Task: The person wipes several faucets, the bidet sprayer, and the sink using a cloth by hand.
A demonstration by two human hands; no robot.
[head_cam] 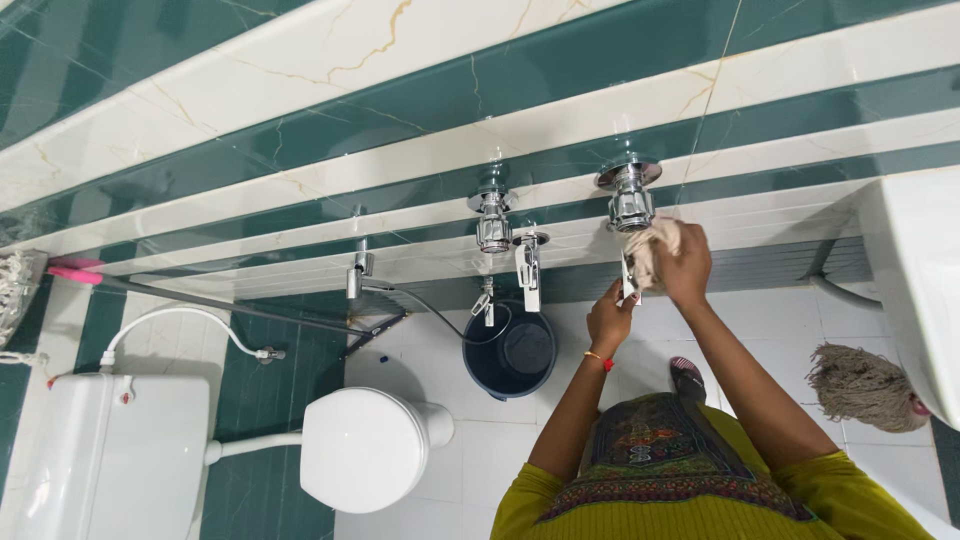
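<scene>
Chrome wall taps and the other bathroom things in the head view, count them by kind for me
Chrome wall taps: 2
Mop heads: 2
Toilets: 1
Buckets: 1
Cloths: 1, in the right hand; left hand is beside it
Total: 7

The person wears an olive-yellow knitted top (700, 515) with short sleeves that leave both forearms bare. Over the chest lies a patterned panel of fabric (660, 455) in dark green, maroon and gold, with ornate paisley-like motifs and a darker border along its lower edge. On the left wrist, above that panel, sits a thin gold bangle with a small red bead (600, 358).
</scene>
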